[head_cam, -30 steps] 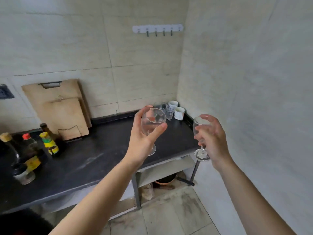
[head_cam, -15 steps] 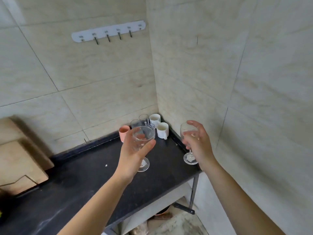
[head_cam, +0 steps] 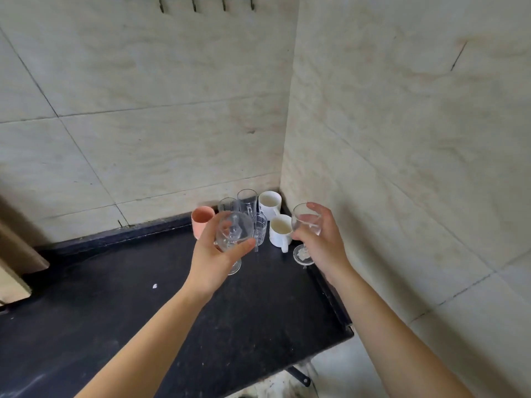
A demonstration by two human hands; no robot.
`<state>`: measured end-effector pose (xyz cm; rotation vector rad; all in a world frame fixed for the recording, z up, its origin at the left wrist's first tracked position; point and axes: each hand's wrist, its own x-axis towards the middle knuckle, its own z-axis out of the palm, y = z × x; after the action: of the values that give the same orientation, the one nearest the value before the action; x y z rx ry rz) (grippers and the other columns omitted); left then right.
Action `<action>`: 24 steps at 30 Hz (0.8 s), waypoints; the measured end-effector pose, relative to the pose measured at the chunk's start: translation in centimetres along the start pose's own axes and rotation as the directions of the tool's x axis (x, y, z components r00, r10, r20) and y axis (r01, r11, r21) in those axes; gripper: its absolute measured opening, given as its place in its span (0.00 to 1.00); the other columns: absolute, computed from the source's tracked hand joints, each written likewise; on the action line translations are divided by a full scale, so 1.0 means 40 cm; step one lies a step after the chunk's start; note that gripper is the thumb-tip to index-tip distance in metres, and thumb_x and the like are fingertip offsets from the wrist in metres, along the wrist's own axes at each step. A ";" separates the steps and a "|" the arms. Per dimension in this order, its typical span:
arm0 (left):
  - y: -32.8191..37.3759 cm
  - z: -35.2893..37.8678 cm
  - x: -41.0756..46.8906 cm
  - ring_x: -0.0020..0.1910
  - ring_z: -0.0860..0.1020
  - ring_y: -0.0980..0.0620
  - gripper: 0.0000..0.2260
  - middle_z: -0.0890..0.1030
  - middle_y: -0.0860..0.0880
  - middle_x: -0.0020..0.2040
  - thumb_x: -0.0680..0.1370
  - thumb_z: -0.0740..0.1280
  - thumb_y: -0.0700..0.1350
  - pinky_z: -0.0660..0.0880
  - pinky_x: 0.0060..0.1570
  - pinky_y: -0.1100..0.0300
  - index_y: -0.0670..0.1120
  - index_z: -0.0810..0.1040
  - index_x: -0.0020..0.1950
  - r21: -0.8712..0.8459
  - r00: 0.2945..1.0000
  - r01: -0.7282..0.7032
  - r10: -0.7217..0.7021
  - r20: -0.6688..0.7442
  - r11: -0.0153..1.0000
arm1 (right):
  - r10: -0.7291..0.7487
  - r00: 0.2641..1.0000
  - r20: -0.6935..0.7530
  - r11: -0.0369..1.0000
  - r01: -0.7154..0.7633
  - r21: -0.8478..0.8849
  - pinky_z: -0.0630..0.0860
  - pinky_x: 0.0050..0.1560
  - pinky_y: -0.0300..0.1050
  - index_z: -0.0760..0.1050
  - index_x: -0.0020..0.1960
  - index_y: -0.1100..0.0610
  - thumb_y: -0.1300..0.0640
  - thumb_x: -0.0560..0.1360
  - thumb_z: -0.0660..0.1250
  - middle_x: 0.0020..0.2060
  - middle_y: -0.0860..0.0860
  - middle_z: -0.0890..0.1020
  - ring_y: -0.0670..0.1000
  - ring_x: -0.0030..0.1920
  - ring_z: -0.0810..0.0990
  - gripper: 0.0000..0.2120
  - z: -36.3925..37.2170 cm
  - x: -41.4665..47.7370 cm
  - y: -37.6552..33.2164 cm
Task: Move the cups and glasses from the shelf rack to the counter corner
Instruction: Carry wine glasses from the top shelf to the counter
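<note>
My left hand [head_cam: 214,261] grips the bowl of a clear stemmed wine glass [head_cam: 234,231] above the black counter [head_cam: 120,305], just in front of the corner. A second wine glass [head_cam: 306,222] is in my right hand [head_cam: 323,245], its foot [head_cam: 303,257] low over the counter by the right wall. In the corner stand a pink cup [head_cam: 202,221], two tall clear glasses [head_cam: 247,199], a small clear glass [head_cam: 260,229] and two white mugs [head_cam: 280,232], close together.
Tiled walls meet behind the cups. A hook rail [head_cam: 207,2] hangs high on the back wall. The edge of a wooden board [head_cam: 17,254] leans at the far left. A raised lip [head_cam: 327,297] runs along the counter's right edge, with floor below.
Both hands have carried the wine glasses forward to the corner. The view has closed in on the cups, and the bottles and boards have left the frame.
</note>
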<state>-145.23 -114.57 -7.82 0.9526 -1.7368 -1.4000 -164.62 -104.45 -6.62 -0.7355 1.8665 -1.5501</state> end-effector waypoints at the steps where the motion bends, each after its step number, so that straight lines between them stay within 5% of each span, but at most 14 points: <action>1: -0.029 0.011 0.028 0.56 0.80 0.60 0.26 0.79 0.55 0.62 0.70 0.80 0.46 0.76 0.44 0.71 0.60 0.74 0.64 -0.007 0.999 0.030 -0.029 0.017 1.000 | 0.031 0.999 -0.018 0.999 -0.031 -0.023 0.75 0.49 0.41 0.69 0.61 0.41 0.62 0.72 0.73 0.57 0.43 0.80 0.40 0.54 0.80 0.25 0.001 0.022 0.020; 5: -0.145 0.050 0.137 0.62 0.76 0.56 0.30 0.76 0.56 0.63 0.68 0.80 0.47 0.74 0.48 0.67 0.63 0.73 0.66 0.000 0.987 0.129 -0.129 0.098 0.992 | 0.137 0.988 -0.071 0.983 -0.144 -0.114 0.72 0.44 0.35 0.70 0.57 0.42 0.62 0.69 0.76 0.58 0.40 0.78 0.37 0.53 0.78 0.25 -0.005 0.100 0.088; 8: -0.231 0.082 0.213 0.64 0.74 0.51 0.31 0.72 0.52 0.66 0.66 0.80 0.53 0.77 0.46 0.69 0.65 0.72 0.66 0.084 0.970 0.176 -0.187 0.157 0.981 | 0.186 0.976 -0.117 0.961 -0.205 -0.185 0.72 0.39 0.30 0.72 0.64 0.46 0.62 0.70 0.76 0.57 0.43 0.77 0.42 0.53 0.79 0.26 -0.004 0.161 0.145; 11: -0.300 0.116 0.246 0.63 0.75 0.52 0.34 0.71 0.53 0.66 0.63 0.80 0.55 0.78 0.59 0.55 0.64 0.71 0.67 0.124 0.948 0.246 -0.265 0.176 0.961 | 0.223 0.965 -0.136 0.935 -0.251 -0.252 0.70 0.30 0.26 0.73 0.65 0.49 0.64 0.70 0.76 0.52 0.43 0.75 0.40 0.46 0.78 0.27 0.002 0.199 0.203; 17: -0.410 0.185 0.295 0.59 0.79 0.55 0.34 0.78 0.55 0.61 0.62 0.80 0.54 0.77 0.62 0.48 0.63 0.72 0.65 0.177 0.900 0.350 -0.382 0.210 0.920 | 0.286 0.951 -0.114 0.847 -0.307 -0.435 0.81 0.55 0.52 0.75 0.60 0.47 0.47 0.58 0.76 0.55 0.46 0.81 0.49 0.55 0.81 0.31 0.024 0.292 0.353; 24: -0.477 0.241 0.327 0.59 0.79 0.56 0.35 0.78 0.53 0.62 0.62 0.80 0.54 0.77 0.62 0.49 0.61 0.72 0.67 0.236 0.867 0.408 -0.456 0.203 0.882 | 0.312 0.944 -0.110 0.838 -0.327 -0.437 0.77 0.57 0.45 0.73 0.66 0.50 0.56 0.66 0.79 0.59 0.47 0.80 0.49 0.58 0.79 0.31 0.032 0.360 0.459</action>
<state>-157.72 -124.23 -27.27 1.3868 -1.9477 -1.7275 -174.02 -112.85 -26.27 -0.5480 2.2726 -0.9311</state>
